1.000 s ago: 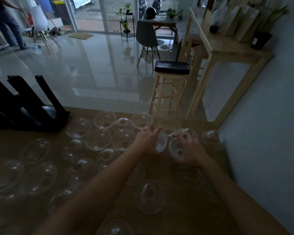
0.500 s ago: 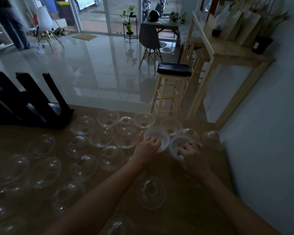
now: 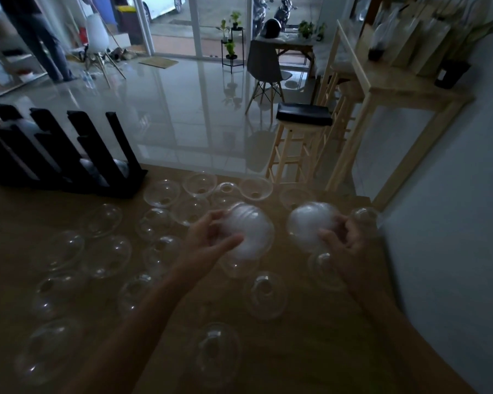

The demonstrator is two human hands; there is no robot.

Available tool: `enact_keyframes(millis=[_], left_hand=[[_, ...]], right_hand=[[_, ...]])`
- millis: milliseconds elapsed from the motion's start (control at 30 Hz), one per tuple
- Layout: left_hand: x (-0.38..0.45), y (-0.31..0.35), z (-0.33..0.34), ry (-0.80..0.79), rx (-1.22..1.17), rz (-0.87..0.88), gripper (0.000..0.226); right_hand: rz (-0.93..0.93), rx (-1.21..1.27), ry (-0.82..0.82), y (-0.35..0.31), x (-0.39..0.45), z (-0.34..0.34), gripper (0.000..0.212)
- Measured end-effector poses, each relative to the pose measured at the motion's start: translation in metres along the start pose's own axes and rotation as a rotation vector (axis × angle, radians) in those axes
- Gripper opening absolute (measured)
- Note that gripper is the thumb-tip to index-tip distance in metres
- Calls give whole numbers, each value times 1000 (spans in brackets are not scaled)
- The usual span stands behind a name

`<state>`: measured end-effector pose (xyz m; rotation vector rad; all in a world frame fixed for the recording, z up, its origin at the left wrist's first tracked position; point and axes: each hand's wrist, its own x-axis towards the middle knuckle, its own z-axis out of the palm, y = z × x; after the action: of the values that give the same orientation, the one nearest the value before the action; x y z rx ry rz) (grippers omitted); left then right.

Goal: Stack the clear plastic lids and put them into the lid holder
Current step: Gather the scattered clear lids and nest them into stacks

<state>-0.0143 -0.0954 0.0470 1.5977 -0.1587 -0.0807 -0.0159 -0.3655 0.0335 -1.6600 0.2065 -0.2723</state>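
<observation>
Both hands raised above the table (image 3: 310,351). Left hand (image 3: 208,237) grips a nested stack of lids (image 3: 249,231), dome outward; right hand (image 3: 345,240) grips a second stack (image 3: 309,223). The stacks sit apart, not touching. Table's far edge lies just beyond them. Black lid holder (image 3: 69,155) stands far left of the stacks. Loose lids (image 3: 106,257) crowd the table left of the stacks, fewer to the right. No legible writing.

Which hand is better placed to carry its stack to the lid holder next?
Left. The left hand holds a lid stack on the side of the black lid holder; the right hand holds its stack farther away.
</observation>
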Motion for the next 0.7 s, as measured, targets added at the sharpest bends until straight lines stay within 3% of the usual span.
enact_keyframes(millis=[167,333,467,700], left_hand=[[-77,-7,-30,45,-531,-255,45],[-134,-32,-29,82,-701,-435,41],[-153,-51,-21,115,-756,-552,49],[-159,-64,-16,239,-685,-599,39]], right_hand=[[543,609,-3,10,-33,21,13],[803,693,-89,32,-58,36,24],[810,602,-60,41,-67,43,25],[718,358,52,51,-73,54,19]])
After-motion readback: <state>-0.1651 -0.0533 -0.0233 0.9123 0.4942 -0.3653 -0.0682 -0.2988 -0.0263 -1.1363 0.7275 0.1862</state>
